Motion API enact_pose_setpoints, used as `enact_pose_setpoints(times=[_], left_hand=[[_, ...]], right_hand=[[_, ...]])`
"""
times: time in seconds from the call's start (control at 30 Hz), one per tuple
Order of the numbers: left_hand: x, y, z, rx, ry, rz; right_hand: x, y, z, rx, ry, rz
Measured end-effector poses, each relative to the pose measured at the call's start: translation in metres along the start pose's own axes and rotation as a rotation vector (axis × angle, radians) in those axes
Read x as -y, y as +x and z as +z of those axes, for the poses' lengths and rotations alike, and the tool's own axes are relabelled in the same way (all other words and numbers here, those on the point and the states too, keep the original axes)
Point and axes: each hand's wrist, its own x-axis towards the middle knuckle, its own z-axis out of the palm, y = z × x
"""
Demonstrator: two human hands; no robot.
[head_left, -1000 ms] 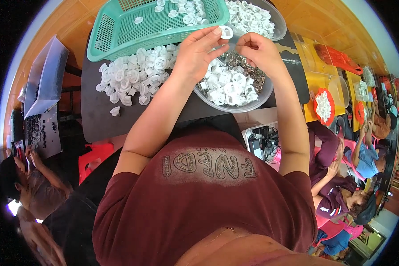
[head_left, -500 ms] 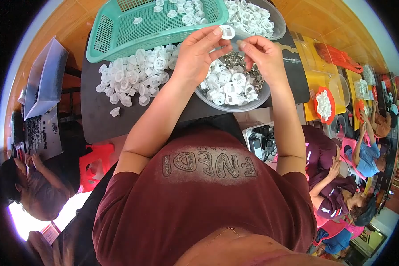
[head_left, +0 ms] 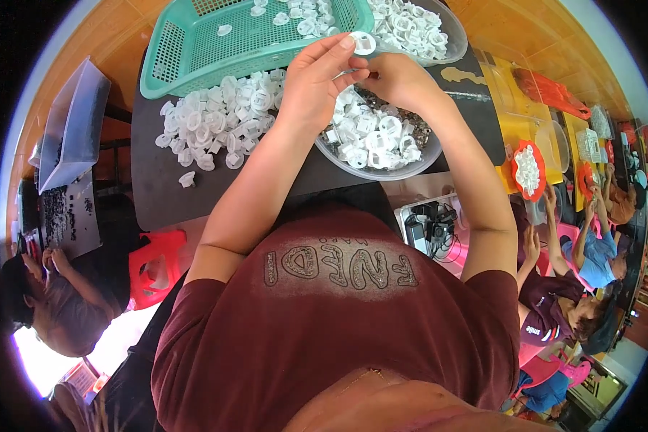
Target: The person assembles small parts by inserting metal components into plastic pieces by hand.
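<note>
The white disc (head_left: 363, 44) looks like smooth plastic, as do the white pieces (head_left: 219, 119). The green basket (head_left: 219, 73) is perforated, faintly glossy plastic; the bowl (head_left: 378, 173), clear smooth plastic; its small bits (head_left: 420, 132) look metallic. The dark tabletop (head_left: 169, 201) looks matt, the maroon shirt (head_left: 324, 335) matt cloth with grainy lettering (head_left: 338, 267).

Basket (head_left: 209, 47), pile of parts (head_left: 219, 119), bowl (head_left: 425, 158) and tub (head_left: 456, 43) on the table (head_left: 169, 194)
The basket lies behind the pile; right of the pile sits the bowl, more parts (head_left: 378, 137) in it, and behind the bowl the tub.
</note>
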Motion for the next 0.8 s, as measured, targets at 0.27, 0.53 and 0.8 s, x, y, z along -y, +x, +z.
enact_pose_setpoints(times=[0.27, 0.53, 0.8], left_hand=[[-0.002, -0.001, 0.002, -0.015, -0.003, -0.015], [-0.002, -0.001, 0.002, -0.011, 0.003, -0.023], [0.002, 0.001, -0.003, -0.006, 0.013, -0.026]], right_hand=[[-0.018, 0.015, 0.008, 0.092, -0.025, 0.011], [-0.02, 0.006, 0.004, 0.147, -0.037, 0.025], [-0.013, -0.016, -0.01, 0.002, 0.242, 0.073]])
